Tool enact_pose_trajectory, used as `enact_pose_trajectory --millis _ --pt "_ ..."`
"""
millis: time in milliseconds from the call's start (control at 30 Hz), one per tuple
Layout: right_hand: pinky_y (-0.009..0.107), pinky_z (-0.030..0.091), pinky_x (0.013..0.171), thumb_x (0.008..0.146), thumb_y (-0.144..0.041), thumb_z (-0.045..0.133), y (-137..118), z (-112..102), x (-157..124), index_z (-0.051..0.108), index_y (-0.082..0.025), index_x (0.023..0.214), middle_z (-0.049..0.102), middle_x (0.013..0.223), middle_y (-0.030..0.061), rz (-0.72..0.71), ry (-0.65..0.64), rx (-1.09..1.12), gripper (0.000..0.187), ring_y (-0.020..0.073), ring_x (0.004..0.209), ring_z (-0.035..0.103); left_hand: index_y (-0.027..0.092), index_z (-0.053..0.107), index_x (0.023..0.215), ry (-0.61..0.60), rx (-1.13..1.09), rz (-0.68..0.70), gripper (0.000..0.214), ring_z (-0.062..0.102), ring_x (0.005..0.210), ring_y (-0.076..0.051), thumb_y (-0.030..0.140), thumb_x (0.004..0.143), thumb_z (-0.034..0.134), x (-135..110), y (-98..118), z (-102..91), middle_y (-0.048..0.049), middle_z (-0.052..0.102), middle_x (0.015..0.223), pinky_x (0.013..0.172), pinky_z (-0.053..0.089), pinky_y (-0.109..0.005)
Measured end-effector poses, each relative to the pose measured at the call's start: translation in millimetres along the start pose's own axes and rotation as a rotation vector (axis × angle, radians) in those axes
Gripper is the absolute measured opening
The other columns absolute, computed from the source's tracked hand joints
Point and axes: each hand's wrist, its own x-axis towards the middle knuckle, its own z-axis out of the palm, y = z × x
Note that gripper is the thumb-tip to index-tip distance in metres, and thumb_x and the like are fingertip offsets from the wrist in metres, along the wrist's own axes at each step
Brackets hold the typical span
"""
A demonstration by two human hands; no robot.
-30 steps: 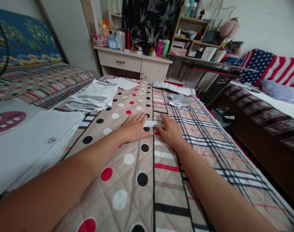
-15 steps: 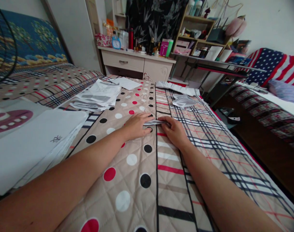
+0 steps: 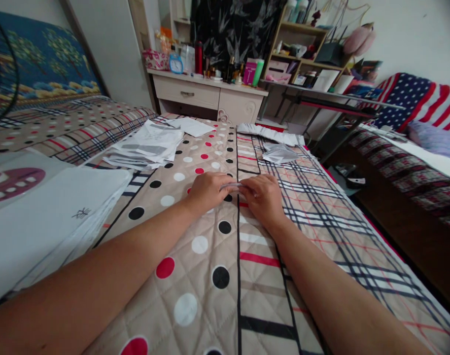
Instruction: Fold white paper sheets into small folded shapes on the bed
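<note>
A small folded piece of paper [image 3: 230, 185] shows as a thin pale strip between my two hands, just above or on the patterned bedspread [image 3: 195, 266]. My left hand [image 3: 210, 191] is closed on its left end, thumb at the near side and fingers over the far side. On the right end my right hand [image 3: 262, 196] pinches it with thumb and bent fingers. Most of the paper is hidden by the fingers. Beyond my right hand lies a folded paper piece [image 3: 280, 153], with a long folded paper strip [image 3: 271, 134] behind it.
Loose printed sheets [image 3: 147, 145] lie in a pile at the left, with another white sheet [image 3: 193, 126] behind. Nearer on the left is a large paper stack [image 3: 58, 217]. A white dresser [image 3: 188, 93] stands at the far end; the bed's right edge drops to the floor.
My right hand has shifted slightly left along the paper and its fingers have closed in nearer my left hand. Less of the paper shows between them.
</note>
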Motion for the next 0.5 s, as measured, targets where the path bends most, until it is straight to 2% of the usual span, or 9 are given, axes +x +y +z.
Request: enact_pose_trajectory --millis 67,167,267,400,500 --pt "0.032 0.039 0.078 0.086 -0.033 0.064 1.3 0.1 -0.8 0.074 -0.019 0.082 0.073 0.074 0.0023 0.068 -0.023 0.035 0.017 0.0170 0.071 0.063 0.020 0.074 0.084 -0.041 0.104 -0.028 0.025 0.065 0.074 -0.018 0.039 0.089 0.059 1.1 -0.5 -3.3 -0.0053 0.073 0.078 0.064 0.042 -0.027" --pt "0.028 0.038 0.064 0.081 -0.043 0.068 7.7 0.1 -2.1 0.075 -0.020 0.080 0.071 0.068 0.0015 0.283 -0.070 0.128 0.024 0.0160 0.063 0.061 0.020 0.073 0.077 -0.102 0.233 -0.096 0.036 0.062 0.067 -0.018 0.048 0.091 0.054 2.7 -5.1 -7.3 -0.0048 0.070 0.069 0.058 0.034 -0.027" --pt "0.027 0.036 0.057 0.080 -0.045 0.067 16.2 0.1 -1.6 0.075 -0.020 0.082 0.071 0.068 0.0012 0.441 -0.142 0.179 0.027 0.0157 0.061 0.060 0.022 0.074 0.079 -0.156 0.309 -0.140 0.042 0.061 0.066 -0.020 0.054 0.091 0.049 4.0 -11.3 -9.1 -0.0053 0.069 0.068 0.056 0.032 -0.028" --pt "0.029 0.037 0.060 0.078 -0.045 0.067 20.4 -1.7 1.1 0.076 -0.023 0.084 0.069 0.067 0.0018 0.482 -0.189 -0.022 0.025 0.0177 0.064 0.059 0.022 0.075 0.079 -0.200 0.415 -0.227 0.043 0.063 0.072 -0.023 0.058 0.087 0.052 5.4 -14.4 -12.0 -0.0069 0.069 0.071 0.060 0.038 -0.031" --pt "0.034 0.042 0.072 0.080 -0.043 0.066 13.3 -4.2 1.8 0.075 -0.023 0.084 0.071 0.080 0.0053 0.412 -0.183 -0.186 0.022 0.0227 0.080 0.062 0.021 0.073 0.083 -0.158 0.475 -0.204 0.032 0.063 0.084 -0.026 0.050 0.084 0.061 5.5 -6.7 -15.3 -0.0078 0.071 0.083 0.069 0.045 -0.034"
